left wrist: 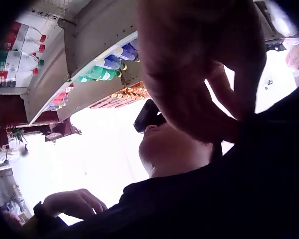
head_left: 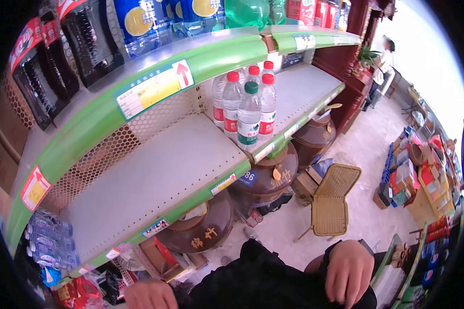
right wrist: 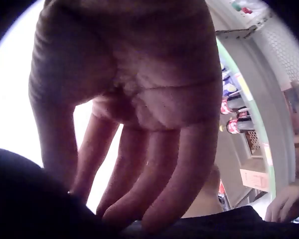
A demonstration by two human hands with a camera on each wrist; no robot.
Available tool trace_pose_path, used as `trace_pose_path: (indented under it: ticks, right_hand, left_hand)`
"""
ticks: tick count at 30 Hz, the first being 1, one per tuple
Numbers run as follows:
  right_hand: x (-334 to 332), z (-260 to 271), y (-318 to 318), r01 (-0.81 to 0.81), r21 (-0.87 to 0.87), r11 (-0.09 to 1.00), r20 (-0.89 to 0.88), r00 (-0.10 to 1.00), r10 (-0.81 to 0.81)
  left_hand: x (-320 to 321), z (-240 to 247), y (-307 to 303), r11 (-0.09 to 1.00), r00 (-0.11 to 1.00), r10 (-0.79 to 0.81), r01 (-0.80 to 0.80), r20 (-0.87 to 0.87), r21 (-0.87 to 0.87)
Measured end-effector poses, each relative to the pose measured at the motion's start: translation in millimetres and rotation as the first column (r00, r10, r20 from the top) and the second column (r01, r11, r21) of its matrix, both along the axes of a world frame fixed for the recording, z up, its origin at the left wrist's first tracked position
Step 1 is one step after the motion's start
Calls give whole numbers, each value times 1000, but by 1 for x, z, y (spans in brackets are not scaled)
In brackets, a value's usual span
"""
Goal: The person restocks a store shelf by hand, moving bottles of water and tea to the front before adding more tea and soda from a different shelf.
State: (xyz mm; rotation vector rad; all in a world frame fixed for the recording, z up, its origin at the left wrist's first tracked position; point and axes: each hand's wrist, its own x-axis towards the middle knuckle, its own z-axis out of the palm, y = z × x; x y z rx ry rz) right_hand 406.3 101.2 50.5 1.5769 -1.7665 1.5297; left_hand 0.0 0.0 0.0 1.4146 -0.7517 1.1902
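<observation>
The left hand (head_left: 150, 295) and right hand (head_left: 349, 272) are relaxed, empty. Beyond the right stands one cane chair (head_left: 329, 213), long axis pointing away, backrest farthest; beyond the left, one open carton (head_left: 153, 253). Farther out, three brown jars (head_left: 203, 232) stand beneath a shelf (head_left: 160, 167) bearing at least six upright water bottles (head_left: 249, 116).

Head view downward; wrist views close, upward; shelves (head_left: 165, 159) shared.
</observation>
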Motion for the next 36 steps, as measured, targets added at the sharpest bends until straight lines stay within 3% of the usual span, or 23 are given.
trace_pose_path:
  ticks: [1, 2, 3, 5, 8, 12, 15, 16, 17, 18, 19, 20, 22, 25, 29, 34, 36]
  right_hand:
    - [3, 6, 4, 57, -94, 994, -36, 998, -61]
    - [8, 9, 9, 109, -184, 977, -64, 990, -122]
    - [32, -2, 44, 235, -274, 932, -105, 957, -272]
    - [61, -12, 69, 472, -368, 801, -146, 822, -551]
    - [85, 4, 113, 495, -123, 860, -61, 861, -504]
    - [84, 19, 155, 225, 159, 961, 150, 957, -248]
    - [71, -1, 185, 164, -92, 982, 98, 983, -155]
    - [69, -2, 198, 276, -99, 956, 176, 950, -256]
    - [66, -15, 198, 501, -170, 848, 271, 852, -449]
    - [60, -27, 195, 697, -209, 686, 371, 706, -604]
    - [48, -9, 186, 927, 1, 376, 546, 315, -776]
    - [30, 1, 186, 958, 240, 156, 473, 25, -881]
    - [2, -11, 196, 953, 300, -36, 390, -157, -907]
    - [-18, -43, 226, 949, 283, -135, 351, -234, -907]
    - [-35, -74, 248, 941, 260, -215, 319, -294, -901]
    - [-43, -92, 251, 935, 260, -239, 312, -316, -896]
    - [-45, -96, 249, 952, 212, -220, 379, -288, -880]
  left_hand:
    - [2, 1, -7, 1000, 1000, 21, -21, 0, -5]
    - [10, 18, -4, 986, 987, 162, -163, 13, 20]
    - [23, 32, 22, 954, 954, 301, -301, 2, 3]
    - [25, 28, 17, 865, 873, 487, -481, 8, -141]
    - [22, 48, 61, 955, 922, 292, -267, -256, 129]
    - [66, 97, 119, 962, 854, 175, -43, -491, 269]
    - [70, 81, 141, 981, 789, 170, -82, -590, 173]
    - [74, 60, 149, 968, 824, 250, -203, -509, 146]
    - [85, 53, 163, 944, 820, 326, -309, -470, 117]
    - [81, 54, 176, 925, 682, 360, -351, -636, 146]
    - [94, 42, 173, 779, 583, 493, -626, -646, 29]
    - [112, 28, 173, 546, 451, 585, -834, -674, -84]
    - [133, 11, 199, 276, 366, 504, -926, -782, -256]
    - [157, -11, 242, 7, 198, 474, -975, -858, -221]
    - [173, -35, 274, -124, -87, 498, -992, -863, 29]
    - [194, -49, 297, -289, -438, 534, -898, -723, 330]
    - [202, -51, 301, -295, -418, 504, -906, -756, 304]
